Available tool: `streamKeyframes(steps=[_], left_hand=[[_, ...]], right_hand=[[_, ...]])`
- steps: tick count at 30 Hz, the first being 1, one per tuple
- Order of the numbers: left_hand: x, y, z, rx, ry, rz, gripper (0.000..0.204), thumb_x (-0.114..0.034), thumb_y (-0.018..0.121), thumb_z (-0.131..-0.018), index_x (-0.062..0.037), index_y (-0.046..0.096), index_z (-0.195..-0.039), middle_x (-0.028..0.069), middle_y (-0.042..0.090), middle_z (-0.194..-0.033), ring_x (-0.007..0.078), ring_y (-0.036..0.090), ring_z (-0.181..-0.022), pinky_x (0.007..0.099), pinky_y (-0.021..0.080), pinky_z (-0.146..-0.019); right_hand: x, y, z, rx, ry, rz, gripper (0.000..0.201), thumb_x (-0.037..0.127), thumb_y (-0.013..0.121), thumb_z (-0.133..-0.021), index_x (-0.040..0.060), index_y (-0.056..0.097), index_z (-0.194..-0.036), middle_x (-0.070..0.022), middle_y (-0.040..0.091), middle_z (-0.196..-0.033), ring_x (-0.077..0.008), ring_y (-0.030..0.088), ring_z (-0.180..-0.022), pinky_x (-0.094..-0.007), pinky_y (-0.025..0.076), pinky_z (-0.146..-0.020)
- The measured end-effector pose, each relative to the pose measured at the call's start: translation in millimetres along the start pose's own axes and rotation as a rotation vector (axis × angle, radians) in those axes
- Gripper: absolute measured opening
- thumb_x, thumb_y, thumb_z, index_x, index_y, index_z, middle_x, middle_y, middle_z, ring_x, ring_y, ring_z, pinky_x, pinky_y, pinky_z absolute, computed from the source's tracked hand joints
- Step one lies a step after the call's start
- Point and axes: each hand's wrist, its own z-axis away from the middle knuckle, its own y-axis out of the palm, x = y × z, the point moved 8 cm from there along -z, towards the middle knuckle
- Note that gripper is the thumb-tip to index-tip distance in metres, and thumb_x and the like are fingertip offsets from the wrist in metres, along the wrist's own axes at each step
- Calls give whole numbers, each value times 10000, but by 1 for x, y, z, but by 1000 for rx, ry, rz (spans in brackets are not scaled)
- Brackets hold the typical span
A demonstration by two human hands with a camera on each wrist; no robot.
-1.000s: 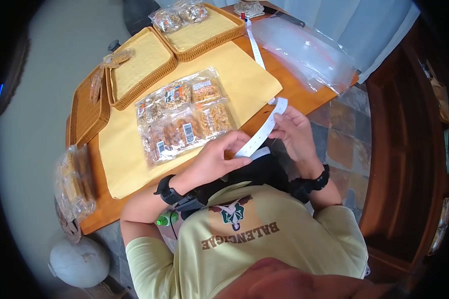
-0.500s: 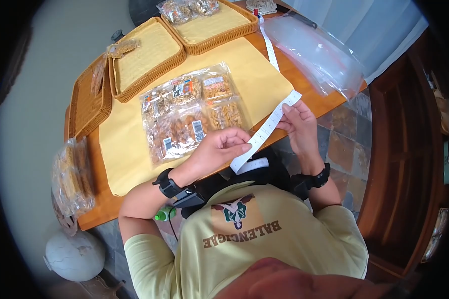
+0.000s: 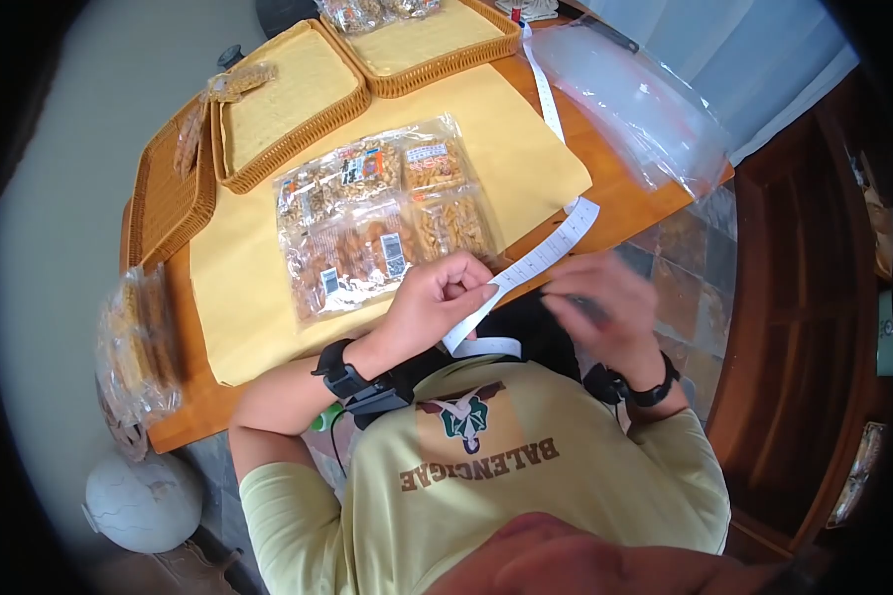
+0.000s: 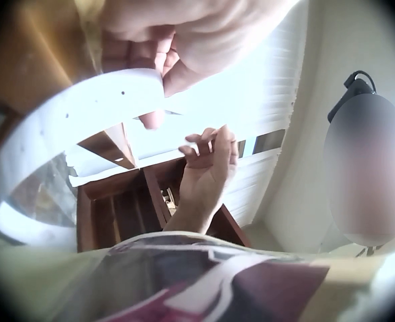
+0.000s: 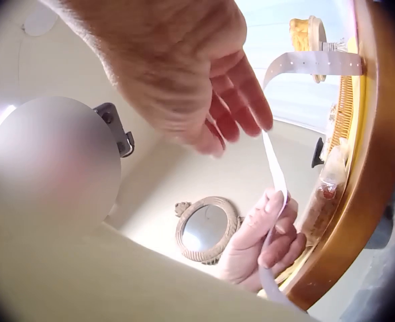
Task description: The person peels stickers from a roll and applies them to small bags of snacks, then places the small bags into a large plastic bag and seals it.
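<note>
A white tape strip with printed marks (image 3: 551, 247) runs from the left hand (image 3: 432, 305) up to the table edge, its lower part looping over the lap. The left thumb and fingers pinch it; the left wrist view shows the strip (image 4: 83, 107) hanging from that hand (image 4: 190, 40). Blurred in the head view, the right hand (image 3: 605, 302) is beside the strip with fingers loosely bent, holding nothing. In the right wrist view its fingers (image 5: 241, 107) are near the strip (image 5: 276, 168). Packaged snacks (image 3: 382, 213) lie in a clear bag left of the hands.
Yellow paper (image 3: 238, 307) covers part of the wooden table (image 3: 193, 416). Wicker trays (image 3: 293, 149) stand along the far left side. Clear plastic bags (image 3: 630, 109) lie at the far right corner, and another snack pack (image 3: 139, 347) is at the left edge.
The right hand has let go of the strip and moved down and right of it. The left hand keeps its pinch, with the strip's free loop shifted slightly left.
</note>
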Motion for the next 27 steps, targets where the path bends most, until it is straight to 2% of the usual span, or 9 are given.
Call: streamKeyframes(steps=[1, 3, 6, 8, 12, 14, 15, 19, 27], left_hand=[[-2, 0, 1, -41, 37, 35, 57, -56, 552, -839, -3, 532, -827, -2, 557, -622, 30, 528, -485, 167, 392, -394], [-5, -2, 3, -43, 47, 4, 57, -49, 548, -840, 1, 523, -841, 6, 559, -641, 39, 534, -497, 167, 401, -406], [-4, -3, 5, -54, 43, -8, 57, -48, 555, -837, 4, 533, -849, 10, 568, -642, 36, 529, -500, 163, 404, -418], [-5, -3, 5, -87, 106, -163, 53, -57, 581, -818, -12, 562, -796, -29, 528, -570, 6, 483, -471, 169, 345, -403], [-7, 0, 6, -47, 149, -250, 72, -56, 571, -829, 15, 570, -836, 6, 583, -640, 22, 534, -516, 155, 406, -437], [-3, -1, 5, -55, 134, -220, 74, -53, 568, -830, 21, 570, -839, 2, 581, -639, 22, 540, -527, 156, 403, -443], [-3, -2, 5, -94, 151, -171, 59, -70, 582, -817, -11, 583, -820, -24, 487, -537, 3, 428, -473, 190, 326, -419], [-2, -1, 4, -87, 189, -204, 66, -71, 586, -813, -17, 598, -849, -22, 468, -530, 12, 398, -474, 201, 315, -419], [-7, 0, 4, -83, 186, -278, 87, -73, 597, -805, -17, 607, -871, -14, 469, -550, 15, 382, -495, 201, 323, -432]], right_hand=[[0, 10, 0, 33, -21, 2, 145, 35, 682, -649, 58, 604, -770, -52, 583, -755, -211, 582, -687, -293, 473, -577], [-9, 26, 1, 76, 3, 21, 144, 54, 674, -653, 70, 608, -780, -37, 586, -814, -204, 580, -717, -288, 476, -586], [-12, 34, 2, 85, 60, 40, 147, 59, 674, -655, 71, 606, -784, -26, 589, -793, -201, 580, -702, -288, 476, -587], [-14, 39, 6, 106, 44, 25, 147, 64, 675, -655, 72, 604, -784, -25, 592, -785, -203, 582, -700, -290, 478, -589], [-18, 49, 12, 131, 9, -44, 144, 80, 678, -660, 72, 600, -781, -23, 602, -770, -207, 591, -707, -297, 483, -595], [-18, 52, 14, 159, 43, -49, 150, 71, 676, -667, 71, 596, -794, -35, 608, -776, -209, 599, -715, -299, 487, -604], [-23, 53, 15, 159, 96, -106, 156, 65, 673, -676, 66, 594, -811, -44, 610, -776, -214, 604, -711, -299, 489, -605], [-32, 57, 20, 183, 257, -258, 178, 55, 664, -703, 48, 588, -864, -77, 617, -793, -227, 618, -698, -296, 493, -599], [-33, 52, 19, 173, 207, -208, 116, 51, 654, -713, 38, 598, -813, -91, 624, -786, -237, 617, -679, -285, 492, -590]])
